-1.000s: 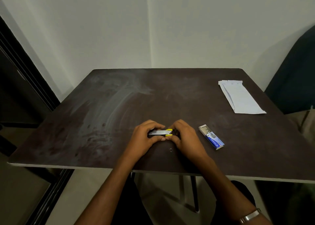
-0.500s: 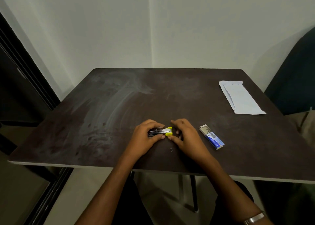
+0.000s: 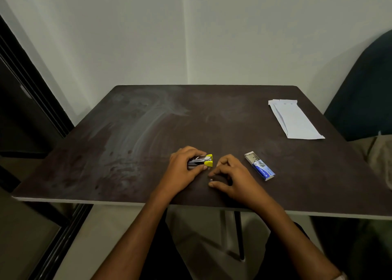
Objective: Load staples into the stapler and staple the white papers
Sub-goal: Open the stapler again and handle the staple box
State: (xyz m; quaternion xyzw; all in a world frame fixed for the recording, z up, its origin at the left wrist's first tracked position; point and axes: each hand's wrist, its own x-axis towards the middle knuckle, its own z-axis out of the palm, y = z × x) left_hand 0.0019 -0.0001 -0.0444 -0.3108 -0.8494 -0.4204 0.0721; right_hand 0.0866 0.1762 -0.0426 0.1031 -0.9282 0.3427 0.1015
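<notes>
Nearby, blue staple box (image 3: 260, 165) end open, contents unclear; left hand (image 3: 184, 167) clasping stapler (image 3: 201, 160), right hand (image 3: 231, 178) loosely curled.

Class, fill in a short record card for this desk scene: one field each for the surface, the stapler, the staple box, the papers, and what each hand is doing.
surface: dark table, smudged
stapler: yellow-tipped stapler, near front centre, on the table
staple box: blue staple box, one end open, right of the hands
papers: white papers, far right, untouched
left hand: left hand grips the stapler
right hand: right hand off the stapler, fingers curled over a tiny metal piece
</notes>
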